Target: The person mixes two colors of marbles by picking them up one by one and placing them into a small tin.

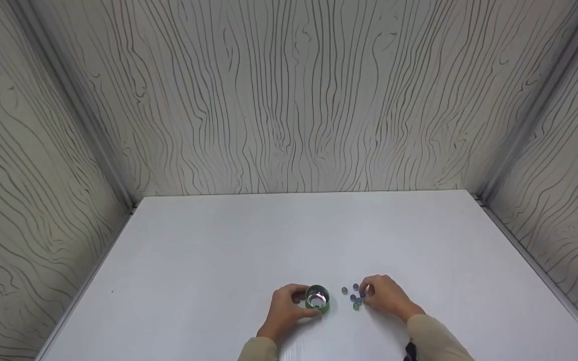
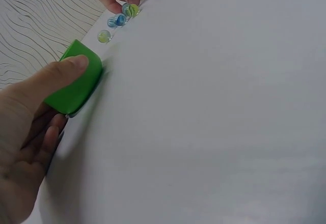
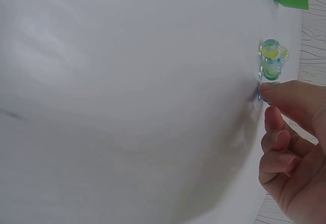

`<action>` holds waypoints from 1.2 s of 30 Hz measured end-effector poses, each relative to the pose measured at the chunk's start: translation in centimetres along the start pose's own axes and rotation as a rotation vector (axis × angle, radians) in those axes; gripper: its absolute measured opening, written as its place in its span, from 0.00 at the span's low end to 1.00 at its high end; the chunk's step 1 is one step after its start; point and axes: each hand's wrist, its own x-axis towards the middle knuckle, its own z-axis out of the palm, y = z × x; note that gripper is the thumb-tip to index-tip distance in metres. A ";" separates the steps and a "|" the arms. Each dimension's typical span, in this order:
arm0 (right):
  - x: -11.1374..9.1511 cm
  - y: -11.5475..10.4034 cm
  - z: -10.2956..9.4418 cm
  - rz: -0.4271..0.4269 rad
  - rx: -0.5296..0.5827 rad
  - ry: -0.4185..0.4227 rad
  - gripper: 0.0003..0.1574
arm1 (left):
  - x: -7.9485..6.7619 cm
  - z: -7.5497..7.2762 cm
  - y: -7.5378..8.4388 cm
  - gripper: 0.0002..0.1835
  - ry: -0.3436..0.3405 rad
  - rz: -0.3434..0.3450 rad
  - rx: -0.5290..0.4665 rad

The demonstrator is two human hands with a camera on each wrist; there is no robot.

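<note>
My left hand (image 1: 285, 310) grips a small green cup (image 1: 324, 310) with a shiny metallic inside, its thumb on the near side and fingers round the far side. The cup stands upright on the white table, its open top facing up. To its right lie several clear glass marbles (image 1: 344, 290) with blue, green and yellow swirls. Over the right edge of this cluster, my right hand (image 1: 384, 297) pinches a blue marble (image 3: 265, 99) between thumb and index finger, at the tabletop. Its other fingers are curled loosely in the right wrist view.
The white table (image 1: 208, 250) is bounded by a back wall (image 1: 289, 100) and side walls with a wood-grain line pattern. Grey metal strips (image 1: 73, 100) run along the corners. A tiny dark speck (image 1: 112, 291) marks the table at the left.
</note>
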 end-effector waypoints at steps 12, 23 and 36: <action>-0.2 0.1 0.0 -0.004 -0.005 0.006 0.10 | 0.1 0.2 -0.4 0.29 -0.005 -0.009 -0.024; -0.2 0.1 -0.4 0.024 -0.004 -0.010 0.09 | 0.0 0.0 -0.2 0.28 0.000 -0.004 -0.009; -0.4 -0.2 -0.5 -0.019 -0.003 0.015 0.09 | 0.0 -0.1 -0.2 0.28 -0.005 0.029 0.002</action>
